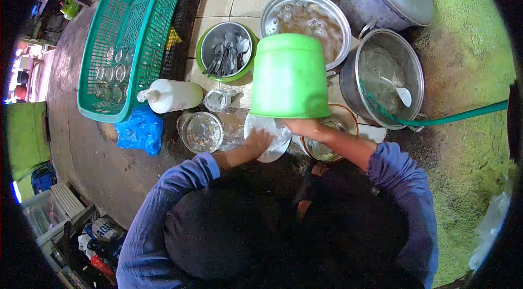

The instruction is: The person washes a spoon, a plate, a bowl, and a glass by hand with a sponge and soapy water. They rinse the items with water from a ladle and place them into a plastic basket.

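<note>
My right hand (pixel 304 127) is closed on the lower rim of a light green bucket (pixel 290 73), tilted with its mouth toward me. Beneath that rim, my left hand (pixel 258 142) is over a white plate (pixel 275 154), its fingers blurred by motion. Clear, glossy streaks show between the bucket's mouth and the plate. Beside my right wrist sits a round bowl with an orange-brown rim (pixel 354 120), partly covered by my forearm. To the left of the plate lies a round metal pan (pixel 202 132) with food scraps in it.
Soapy water fills a large metal basin (pixel 267 16). A pot (pixel 354 92) holds water, a white ladle (pixel 403 96) and a green hose (pixel 468 114). Spoons stand in a metal bowl (pixel 204 43). Glasses sit in a teal basket (pixel 143 71), near a white bottle (pixel 177 96) and blue bag (pixel 140 131).
</note>
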{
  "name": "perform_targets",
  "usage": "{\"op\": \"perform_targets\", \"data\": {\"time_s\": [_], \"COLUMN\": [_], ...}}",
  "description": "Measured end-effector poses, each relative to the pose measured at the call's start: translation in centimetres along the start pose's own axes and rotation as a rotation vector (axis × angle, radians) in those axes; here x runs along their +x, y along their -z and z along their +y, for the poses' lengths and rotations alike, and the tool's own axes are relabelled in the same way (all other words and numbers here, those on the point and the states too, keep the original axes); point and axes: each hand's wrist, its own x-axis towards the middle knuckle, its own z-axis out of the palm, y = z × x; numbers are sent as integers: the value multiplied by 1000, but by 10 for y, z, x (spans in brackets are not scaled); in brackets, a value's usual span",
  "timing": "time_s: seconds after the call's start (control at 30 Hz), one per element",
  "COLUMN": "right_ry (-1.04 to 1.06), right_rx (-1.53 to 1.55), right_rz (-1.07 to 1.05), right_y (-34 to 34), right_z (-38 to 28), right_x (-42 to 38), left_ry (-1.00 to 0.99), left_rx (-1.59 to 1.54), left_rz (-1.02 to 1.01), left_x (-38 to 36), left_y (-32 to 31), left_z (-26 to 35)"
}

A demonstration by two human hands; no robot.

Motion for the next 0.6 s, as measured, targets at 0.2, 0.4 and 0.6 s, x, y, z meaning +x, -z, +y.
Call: {"op": "perform_targets", "data": {"time_s": [0.2,0.4,0.6], "right_ry": [101,34,-525], "right_rx": [-180,-762,-381], "right_rz": [379,739,1067], "right_y": [-2,23,127], "right_z": [14,67,24], "right_x": [-18,-43,-101], "left_ry": [-147,-27,141], "left_rx": [192,-166,-520], "left_rz": [318,484,647], "left_x": [12,-16,-14], "left_y": [-31,50,71], "left_z": [-11,10,-4]}}
